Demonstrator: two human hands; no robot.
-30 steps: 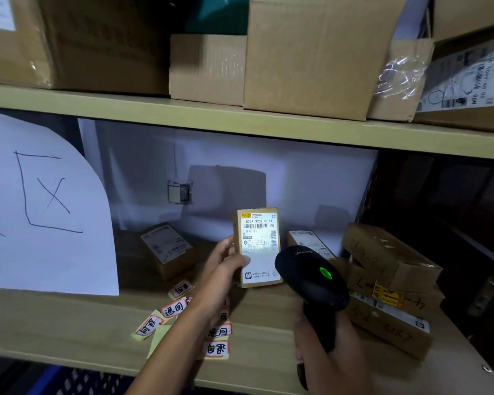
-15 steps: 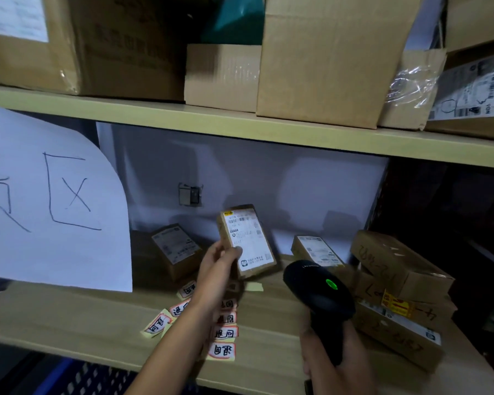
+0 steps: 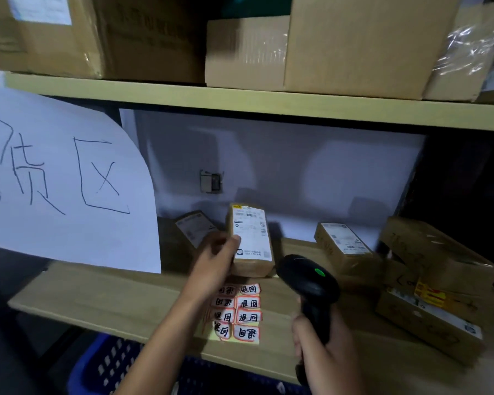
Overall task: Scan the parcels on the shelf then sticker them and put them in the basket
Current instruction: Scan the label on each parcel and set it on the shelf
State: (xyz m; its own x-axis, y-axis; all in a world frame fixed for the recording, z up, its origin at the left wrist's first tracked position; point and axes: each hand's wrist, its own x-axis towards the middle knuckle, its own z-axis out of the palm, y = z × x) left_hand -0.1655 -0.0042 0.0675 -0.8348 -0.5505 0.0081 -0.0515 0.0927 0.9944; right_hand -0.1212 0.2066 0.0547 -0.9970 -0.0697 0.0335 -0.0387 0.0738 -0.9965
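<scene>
My left hand [image 3: 216, 259] grips a small brown parcel [image 3: 251, 240] with a white shipping label, its lower end resting on or just above the shelf board [image 3: 103, 295]. My right hand [image 3: 322, 343] holds a black barcode scanner [image 3: 308, 283] with a green light, just right of the parcel and pointing toward it. A sheet of red-edged stickers [image 3: 238, 313] lies on the shelf below the parcel. A blue basket [image 3: 109, 363] sits under the shelf at the bottom left.
More parcels lie on the shelf: one behind my left hand [image 3: 193, 226], one at the right [image 3: 344, 245], and a stack at the far right [image 3: 437, 286]. A white paper sign [image 3: 66, 183] hangs at left. Large cartons [image 3: 354, 44] fill the upper shelf.
My left hand has lowered the parcel toward the shelf and turned it nearly upright again. The scanner has stayed beside it. The view has shifted left and down, showing the blue basket.
</scene>
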